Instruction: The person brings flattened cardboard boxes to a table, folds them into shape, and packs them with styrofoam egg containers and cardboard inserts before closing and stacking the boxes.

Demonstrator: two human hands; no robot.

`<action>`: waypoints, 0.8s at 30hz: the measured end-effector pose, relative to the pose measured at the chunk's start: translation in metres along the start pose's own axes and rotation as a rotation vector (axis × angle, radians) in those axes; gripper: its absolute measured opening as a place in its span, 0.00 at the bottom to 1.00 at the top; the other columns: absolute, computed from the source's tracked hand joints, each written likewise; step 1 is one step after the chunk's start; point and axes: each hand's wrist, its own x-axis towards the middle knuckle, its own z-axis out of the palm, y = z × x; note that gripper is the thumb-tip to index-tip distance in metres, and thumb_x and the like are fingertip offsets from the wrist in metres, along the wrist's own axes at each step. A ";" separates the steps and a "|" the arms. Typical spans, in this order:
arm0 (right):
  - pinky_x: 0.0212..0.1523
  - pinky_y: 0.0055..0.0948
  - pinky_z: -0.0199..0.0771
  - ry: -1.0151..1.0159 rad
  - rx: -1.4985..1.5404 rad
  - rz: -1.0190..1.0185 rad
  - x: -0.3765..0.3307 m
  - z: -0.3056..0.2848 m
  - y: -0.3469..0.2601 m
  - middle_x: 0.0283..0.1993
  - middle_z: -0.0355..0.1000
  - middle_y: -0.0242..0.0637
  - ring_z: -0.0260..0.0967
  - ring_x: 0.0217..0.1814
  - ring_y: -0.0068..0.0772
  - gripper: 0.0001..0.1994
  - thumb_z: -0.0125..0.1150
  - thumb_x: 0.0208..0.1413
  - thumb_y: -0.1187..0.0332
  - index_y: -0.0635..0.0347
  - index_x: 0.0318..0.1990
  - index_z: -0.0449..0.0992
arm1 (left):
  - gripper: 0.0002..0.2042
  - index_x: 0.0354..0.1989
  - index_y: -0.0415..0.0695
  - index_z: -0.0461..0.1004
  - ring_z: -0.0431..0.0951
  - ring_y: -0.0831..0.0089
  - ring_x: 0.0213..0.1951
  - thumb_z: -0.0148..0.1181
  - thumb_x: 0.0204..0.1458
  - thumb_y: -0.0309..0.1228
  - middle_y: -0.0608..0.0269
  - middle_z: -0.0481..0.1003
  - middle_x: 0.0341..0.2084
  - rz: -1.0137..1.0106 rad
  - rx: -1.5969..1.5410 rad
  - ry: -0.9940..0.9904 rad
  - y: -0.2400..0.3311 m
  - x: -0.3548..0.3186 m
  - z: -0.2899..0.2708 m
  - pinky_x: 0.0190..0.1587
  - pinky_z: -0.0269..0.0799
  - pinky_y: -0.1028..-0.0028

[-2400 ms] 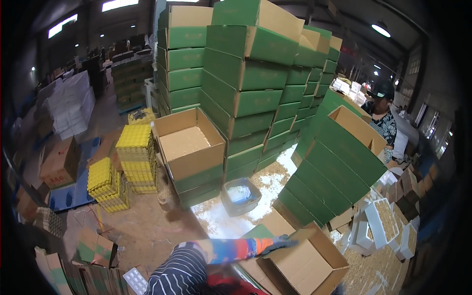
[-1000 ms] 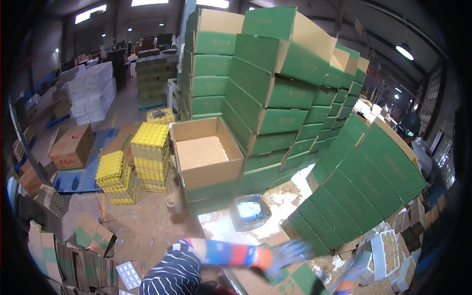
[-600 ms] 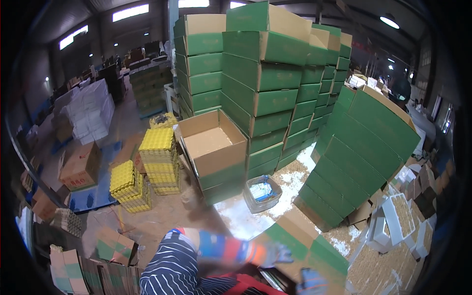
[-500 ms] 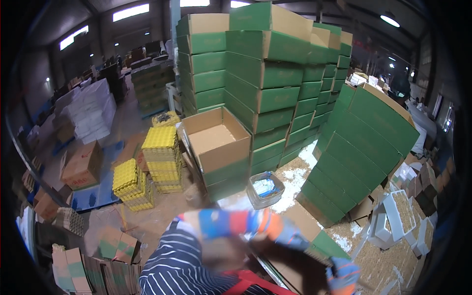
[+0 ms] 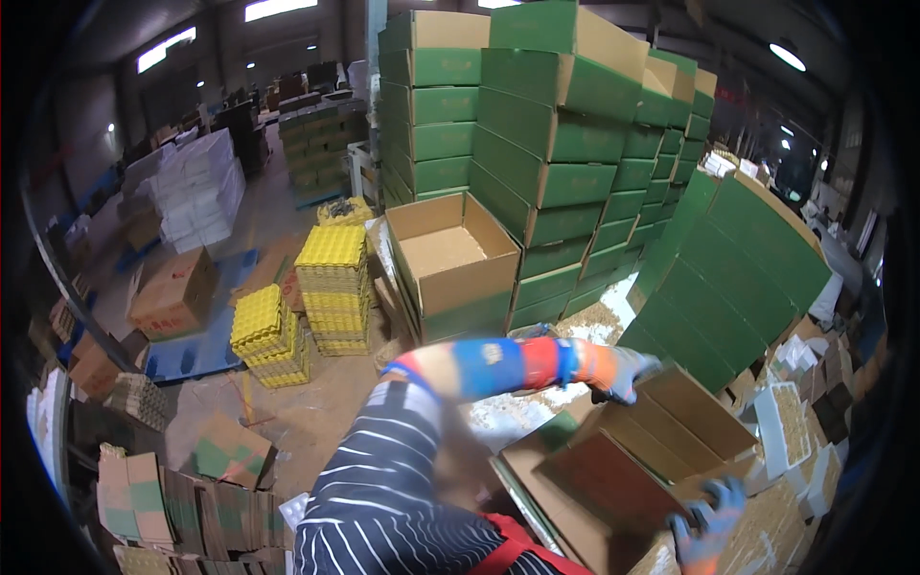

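Cardboard box point(image 5: 692, 414) was seen tilted in the lower right of the frame. At its upper edge the left hand point(image 5: 625, 374) was placed; whether its fingers were clamped could not be told. On the right hand point(image 5: 711, 522), fingers were spread near the lower side. If 1 side was pushed too strongly, the walls could be bent, or the green stack point(image 5: 736, 287) knocked.

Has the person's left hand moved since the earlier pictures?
Yes: the left hand has moved up the picture, nearer the leaning green box stack.
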 end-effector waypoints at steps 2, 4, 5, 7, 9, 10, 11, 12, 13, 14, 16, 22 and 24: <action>0.48 0.38 0.70 0.082 0.476 0.276 -0.030 -0.024 -0.006 0.57 0.66 0.46 0.64 0.57 0.44 0.17 0.67 0.42 0.72 0.57 0.44 0.75 | 0.39 0.64 0.40 0.53 0.71 0.54 0.51 0.61 0.41 0.34 0.42 0.70 0.48 0.006 -0.295 0.478 -0.028 -0.015 0.004 0.54 0.67 0.65; 0.57 0.34 0.65 -0.196 0.403 0.164 -0.019 -0.001 -0.023 0.65 0.57 0.50 0.55 0.66 0.47 0.16 0.66 0.43 0.74 0.61 0.43 0.77 | 0.32 0.59 0.42 0.61 0.70 0.54 0.54 0.60 0.43 0.39 0.47 0.68 0.53 0.061 -0.157 0.534 -0.015 -0.004 0.067 0.57 0.64 0.66; 0.58 0.34 0.64 -0.417 0.370 0.068 -0.002 0.003 -0.031 0.64 0.59 0.49 0.57 0.65 0.46 0.18 0.65 0.45 0.72 0.60 0.47 0.76 | 0.29 0.57 0.43 0.65 0.72 0.57 0.52 0.58 0.46 0.42 0.51 0.70 0.51 0.321 0.082 0.342 0.003 -0.008 0.072 0.55 0.66 0.66; 0.52 0.36 0.67 -0.322 1.298 0.628 -0.030 0.069 0.012 0.52 0.67 0.44 0.66 0.52 0.43 0.22 0.62 0.43 0.72 0.59 0.50 0.72 | 0.20 0.47 0.43 0.71 0.74 0.58 0.44 0.55 0.49 0.43 0.49 0.74 0.41 0.361 0.063 -0.012 -0.041 0.038 0.126 0.48 0.67 0.66; 0.51 0.37 0.68 -0.096 1.399 0.741 -0.035 0.084 0.046 0.46 0.71 0.41 0.69 0.46 0.42 0.21 0.63 0.38 0.70 0.59 0.45 0.74 | 0.17 0.37 0.43 0.78 0.77 0.60 0.36 0.51 0.52 0.43 0.48 0.77 0.31 0.422 0.044 -0.394 -0.061 0.064 0.149 0.41 0.68 0.66; 0.54 0.38 0.66 -0.012 1.213 0.786 -0.021 0.076 0.034 0.47 0.70 0.43 0.68 0.48 0.44 0.22 0.65 0.39 0.67 0.59 0.46 0.74 | 0.20 0.47 0.42 0.69 0.72 0.59 0.44 0.54 0.51 0.43 0.48 0.72 0.41 0.558 -0.354 -0.009 -0.074 0.061 0.142 0.47 0.66 0.66; 0.57 0.39 0.65 0.061 1.019 0.836 -0.006 0.065 0.021 0.49 0.69 0.45 0.68 0.51 0.46 0.23 0.66 0.39 0.65 0.59 0.47 0.74 | 0.28 0.56 0.41 0.61 0.67 0.58 0.52 0.58 0.50 0.43 0.48 0.66 0.50 0.654 -0.775 0.363 -0.081 0.055 0.132 0.53 0.63 0.66; 0.59 0.41 0.63 0.080 0.783 0.892 -0.002 0.065 0.020 0.48 0.69 0.47 0.68 0.51 0.47 0.25 0.67 0.39 0.63 0.58 0.49 0.73 | 0.37 0.61 0.39 0.52 0.61 0.57 0.58 0.62 0.46 0.44 0.47 0.60 0.56 0.507 -0.741 0.466 -0.069 0.043 0.119 0.58 0.58 0.65; 0.61 0.45 0.58 -0.030 0.461 0.643 -0.003 0.060 0.025 0.50 0.68 0.51 0.66 0.53 0.50 0.27 0.67 0.40 0.62 0.58 0.51 0.71 | 0.48 0.66 0.38 0.44 0.55 0.56 0.63 0.67 0.42 0.44 0.46 0.53 0.63 0.355 -0.721 0.555 -0.055 0.031 0.107 0.63 0.54 0.64; 0.63 0.50 0.54 -0.180 0.161 0.378 0.007 0.054 0.031 0.51 0.66 0.55 0.64 0.55 0.52 0.29 0.67 0.40 0.61 0.57 0.53 0.70 | 0.58 0.68 0.36 0.35 0.49 0.55 0.66 0.72 0.36 0.45 0.44 0.45 0.66 0.062 -0.195 0.397 -0.029 0.005 0.092 0.66 0.47 0.63; 0.64 0.59 0.47 0.038 -0.480 0.063 0.084 0.032 0.033 0.58 0.58 0.57 0.52 0.63 0.61 0.27 0.64 0.43 0.61 0.57 0.53 0.70 | 0.66 0.67 0.34 0.35 0.41 0.54 0.68 0.76 0.25 0.51 0.39 0.42 0.66 -0.059 -0.427 0.391 -0.052 -0.002 0.117 0.68 0.39 0.64; 0.53 0.43 0.66 -0.288 -0.195 0.047 0.007 0.057 0.039 0.48 0.67 0.59 0.65 0.52 0.55 0.30 0.61 0.45 0.47 0.64 0.49 0.71 | 0.61 0.66 0.31 0.36 0.49 0.52 0.66 0.71 0.32 0.54 0.37 0.46 0.64 0.105 -0.006 0.486 -0.040 0.026 0.116 0.66 0.45 0.65; 0.56 0.40 0.65 -0.103 -0.215 0.095 -0.008 0.056 0.049 0.50 0.68 0.54 0.67 0.52 0.48 0.32 0.59 0.48 0.46 0.66 0.51 0.70 | 0.52 0.66 0.34 0.43 0.46 0.57 0.67 0.65 0.42 0.55 0.43 0.48 0.65 -0.317 -0.600 0.363 -0.073 0.032 0.137 0.67 0.42 0.66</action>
